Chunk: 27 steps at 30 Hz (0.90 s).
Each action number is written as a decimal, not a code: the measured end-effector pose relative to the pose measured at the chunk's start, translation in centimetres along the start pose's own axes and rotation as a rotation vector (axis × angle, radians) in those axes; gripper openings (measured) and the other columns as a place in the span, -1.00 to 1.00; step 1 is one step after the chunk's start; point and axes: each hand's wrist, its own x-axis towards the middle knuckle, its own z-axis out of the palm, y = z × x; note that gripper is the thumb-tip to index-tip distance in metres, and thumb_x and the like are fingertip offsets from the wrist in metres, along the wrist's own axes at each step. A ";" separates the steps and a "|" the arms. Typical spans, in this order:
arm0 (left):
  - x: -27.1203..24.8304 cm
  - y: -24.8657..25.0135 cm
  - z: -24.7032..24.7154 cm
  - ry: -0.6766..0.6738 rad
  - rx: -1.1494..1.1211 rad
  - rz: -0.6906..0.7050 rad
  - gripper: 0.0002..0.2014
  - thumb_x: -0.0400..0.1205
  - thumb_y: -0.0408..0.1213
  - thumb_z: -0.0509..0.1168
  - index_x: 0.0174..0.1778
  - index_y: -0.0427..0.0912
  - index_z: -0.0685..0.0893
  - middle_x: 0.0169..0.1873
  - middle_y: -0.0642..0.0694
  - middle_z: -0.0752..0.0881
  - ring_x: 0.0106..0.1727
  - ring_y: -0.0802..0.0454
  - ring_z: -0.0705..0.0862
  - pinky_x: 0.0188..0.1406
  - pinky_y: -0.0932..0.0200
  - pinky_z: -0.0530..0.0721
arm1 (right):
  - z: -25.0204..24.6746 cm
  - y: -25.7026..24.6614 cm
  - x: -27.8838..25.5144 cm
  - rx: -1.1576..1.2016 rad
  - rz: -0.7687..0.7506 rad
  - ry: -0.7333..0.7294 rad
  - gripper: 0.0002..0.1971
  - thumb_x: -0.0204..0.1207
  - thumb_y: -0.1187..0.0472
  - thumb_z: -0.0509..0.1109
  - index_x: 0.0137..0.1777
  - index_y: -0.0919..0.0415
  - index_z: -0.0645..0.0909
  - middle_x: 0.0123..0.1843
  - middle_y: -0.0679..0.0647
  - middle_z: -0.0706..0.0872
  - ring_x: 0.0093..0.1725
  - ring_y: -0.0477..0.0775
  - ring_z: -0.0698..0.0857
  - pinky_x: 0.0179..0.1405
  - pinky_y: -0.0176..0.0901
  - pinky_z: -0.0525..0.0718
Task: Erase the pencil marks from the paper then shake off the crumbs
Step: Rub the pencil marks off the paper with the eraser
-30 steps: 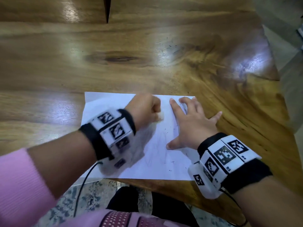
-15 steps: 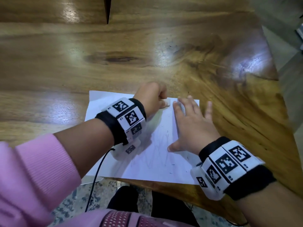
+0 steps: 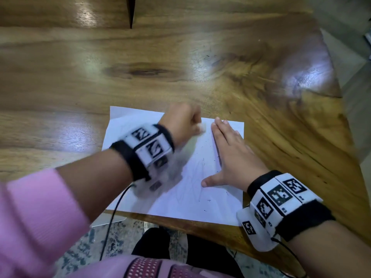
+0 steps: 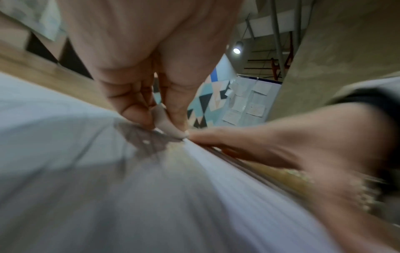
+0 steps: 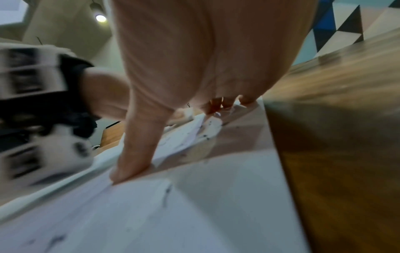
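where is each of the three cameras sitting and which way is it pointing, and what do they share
Head: worn on the head, looking forward and down at the wooden table; shows both forearms, a pink sleeve, the left hand and right hand.
Left wrist: under the left wrist, looking along the fingers pinching a white eraser against the paper.
Right wrist: under the right wrist, looking along the flat palm and thumb.
Shared: all three show the paper and the eraser; each wrist view catches the other hand.
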 end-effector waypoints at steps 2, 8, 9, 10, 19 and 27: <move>2.0 0.9 -0.4 0.003 0.024 -0.010 -0.91 0.45 -0.27 0.44 -0.27 -0.16 0.66 -0.41 0.00 0.58 -0.27 0.02 0.53 -0.51 0.29 0.29 | -0.1 -0.1 -0.1 0.006 0.009 0.008 0.40 0.12 -0.30 0.58 0.65 0.14 -0.40 0.64 -0.12 -0.49 0.61 -0.15 -0.43 0.46 -0.29 -0.34; -3.7 -1.7 1.6 -0.101 0.029 0.079 -0.87 0.43 -0.23 0.44 -0.29 -0.22 0.67 -0.46 0.11 0.47 -0.28 0.03 0.50 -0.45 0.29 0.26 | 0.3 0.0 0.1 0.011 0.020 -0.004 0.43 0.10 -0.33 0.57 0.64 0.15 -0.42 0.62 -0.11 -0.53 0.59 -0.15 -0.48 0.57 -0.22 -0.37; -3.9 -1.9 1.7 -0.114 0.017 0.087 -0.86 0.42 -0.22 0.45 -0.29 -0.21 0.68 -0.41 0.08 0.51 -0.27 0.04 0.51 -0.42 0.30 0.29 | 0.3 0.0 0.1 0.011 0.022 -0.008 0.43 0.10 -0.34 0.57 0.64 0.14 -0.44 0.61 -0.11 -0.55 0.58 -0.15 -0.50 0.58 -0.20 -0.38; -3.3 -1.6 1.4 -0.106 0.022 0.085 -0.86 0.42 -0.22 0.46 -0.26 -0.22 0.70 -0.35 0.03 0.56 -0.25 0.05 0.51 -0.40 0.29 0.29 | 0.3 -0.1 0.1 0.006 0.024 -0.013 0.43 0.11 -0.35 0.55 0.63 0.14 -0.46 0.61 -0.10 -0.56 0.57 -0.14 -0.52 0.59 -0.17 -0.39; -3.6 -1.9 1.2 -0.073 0.017 0.063 -0.89 0.41 -0.28 0.45 -0.29 -0.24 0.69 -0.36 -0.02 0.58 -0.27 -0.02 0.57 -0.46 0.36 0.30 | 0.4 -0.2 0.1 -0.001 0.030 -0.024 0.44 0.10 -0.38 0.53 0.61 0.13 -0.50 0.59 -0.10 -0.59 0.55 -0.15 -0.56 0.62 -0.12 -0.38; 1.8 0.9 0.5 -0.052 0.054 0.000 -0.86 0.47 -0.29 0.40 -0.13 -0.26 0.66 -0.18 -0.20 0.69 -0.09 -0.13 0.63 -0.23 0.24 0.41 | 0.4 -0.1 0.2 -0.011 0.019 -0.020 0.44 0.10 -0.40 0.51 0.60 0.12 -0.52 0.48 -0.18 -0.65 0.54 -0.16 -0.56 0.60 -0.14 -0.40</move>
